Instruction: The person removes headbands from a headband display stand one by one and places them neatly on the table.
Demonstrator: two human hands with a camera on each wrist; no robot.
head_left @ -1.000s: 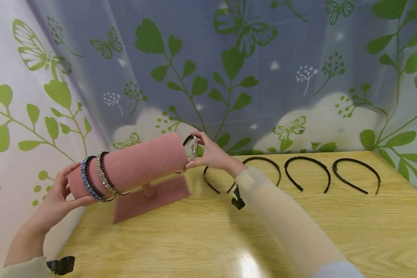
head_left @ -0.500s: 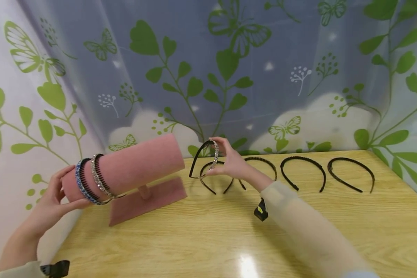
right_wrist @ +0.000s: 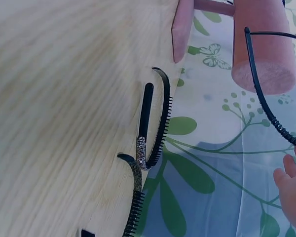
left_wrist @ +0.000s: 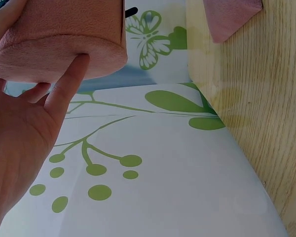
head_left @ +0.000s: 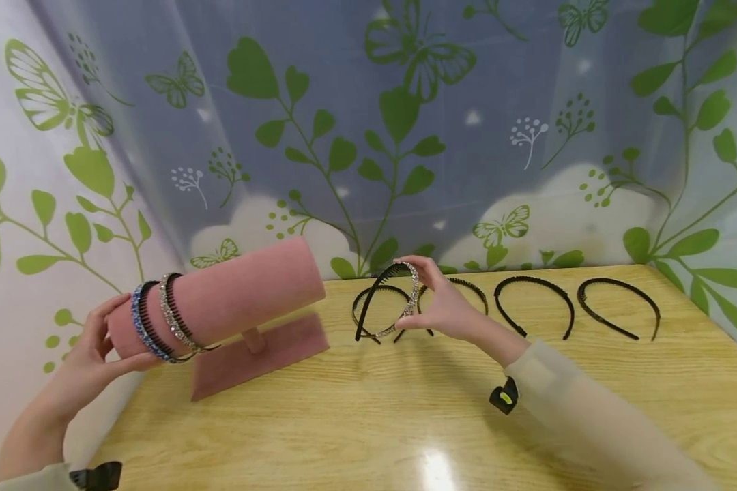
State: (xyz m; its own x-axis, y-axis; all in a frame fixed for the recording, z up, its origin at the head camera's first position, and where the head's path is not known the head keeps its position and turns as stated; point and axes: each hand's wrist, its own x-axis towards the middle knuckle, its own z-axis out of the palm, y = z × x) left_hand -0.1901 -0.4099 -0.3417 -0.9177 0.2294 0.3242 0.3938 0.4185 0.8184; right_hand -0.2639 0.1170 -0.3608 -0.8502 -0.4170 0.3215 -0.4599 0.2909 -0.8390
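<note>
In the head view my left hand [head_left: 80,365] grips the left end of a pink plush headband stand [head_left: 252,286], fingers above and thumb below. The left wrist view shows that hand [left_wrist: 22,133] against the roll's round end [left_wrist: 49,64]. Around the roll near it sit a blue jewelled headband [head_left: 140,320] and a silver jewelled headband [head_left: 172,317]. Off the roll's right end, my right hand [head_left: 445,307] holds another silver jewelled headband [head_left: 415,283] by its decorated side. Its bare black arm [right_wrist: 254,69] points towards the roll in the right wrist view.
Several dark headbands lie in a row along the back of the wooden table [head_left: 344,423], among them a toothed one [head_left: 467,285], a black one [head_left: 537,279] and one at the far right [head_left: 629,285]. A leaf-patterned curtain [head_left: 319,136] hangs behind.
My right hand has drawn the silver headband rightward, off the roll's right end and away from it. My left hand keeps its grip; the view has shifted slightly.
</note>
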